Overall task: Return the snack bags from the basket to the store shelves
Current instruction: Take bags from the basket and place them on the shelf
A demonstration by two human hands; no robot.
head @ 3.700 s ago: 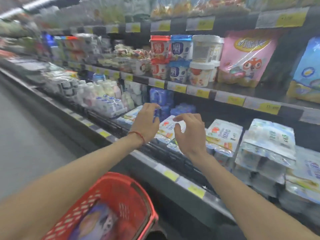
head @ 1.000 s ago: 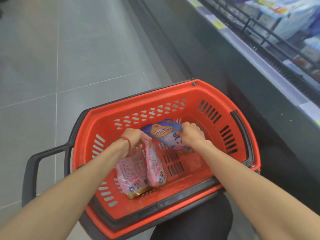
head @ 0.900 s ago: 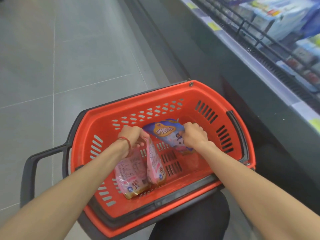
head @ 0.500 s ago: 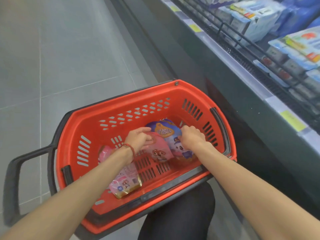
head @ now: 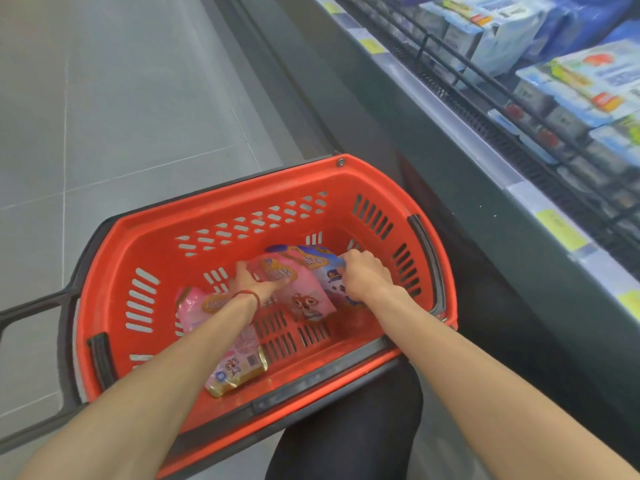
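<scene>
A red plastic basket (head: pixel 145 237) stands on the floor below me, with both my hands inside it. My left hand (head: pixel 247 282), a red string on its wrist, grips the top of a pink snack bag (head: pixel 304 296) with a squirrel picture. My right hand (head: pixel 363 275) is closed on the top of a blue snack bag (head: pixel 325 268) that lies partly under the pink one. A second pink snack bag (head: pixel 239 362) lies flat on the basket floor, partly hidden by my left forearm.
The chilled store shelf (head: pixel 540 216) with yellow price tags runs along the right, holding several white and blue packs (head: pixel 585 81) behind a black wire rail. The basket's black handle (head: pixel 31 306) sticks out left. Grey tiled floor (head: pixel 121 98) spreads to the left. My dark-clad knee (head: pixel 349 427) is below the basket.
My left hand let one pink bag drop flat and now holds the other pink bag over the blue one. The right hand kept its grip on the blue bag.
</scene>
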